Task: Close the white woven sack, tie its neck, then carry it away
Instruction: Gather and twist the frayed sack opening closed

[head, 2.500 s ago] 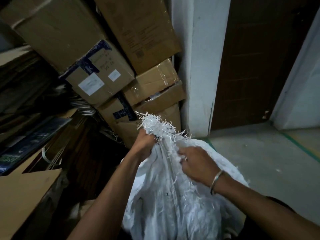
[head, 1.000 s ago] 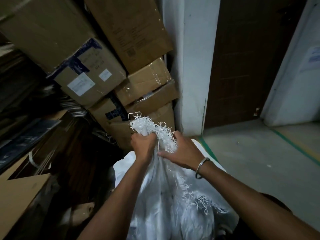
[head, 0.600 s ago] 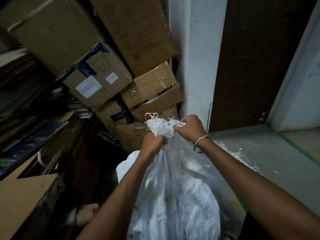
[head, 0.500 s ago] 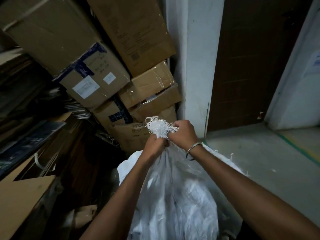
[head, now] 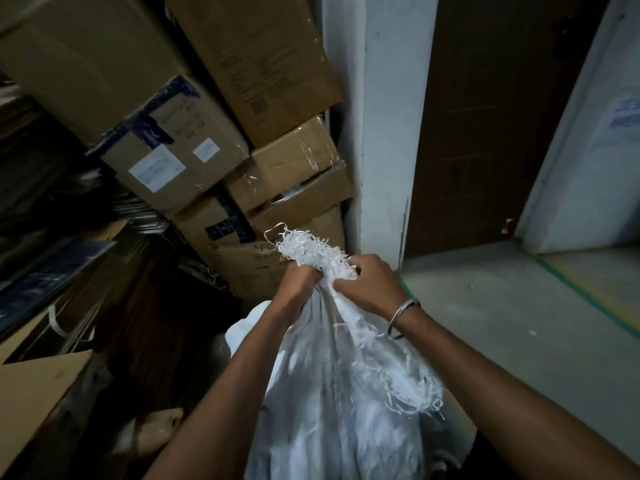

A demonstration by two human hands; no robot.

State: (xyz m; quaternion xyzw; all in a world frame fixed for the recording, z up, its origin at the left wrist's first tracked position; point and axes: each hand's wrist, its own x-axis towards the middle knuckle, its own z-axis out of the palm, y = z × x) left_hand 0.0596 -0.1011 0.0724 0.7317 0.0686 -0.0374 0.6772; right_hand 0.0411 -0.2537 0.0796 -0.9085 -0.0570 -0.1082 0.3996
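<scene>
Right hand shifted down sack neck

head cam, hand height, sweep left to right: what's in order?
Flat cardboard sheet → left hand → sack's frayed neck → right hand → metal bangle → green floor line.

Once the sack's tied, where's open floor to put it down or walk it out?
Free: the grey floor to the right, bordered by the white pillar, the dark door and the green line. Crowded: the left, with stacked cardboard boxes leaning close behind the sack, which both the left hand and right hand grip.
</scene>
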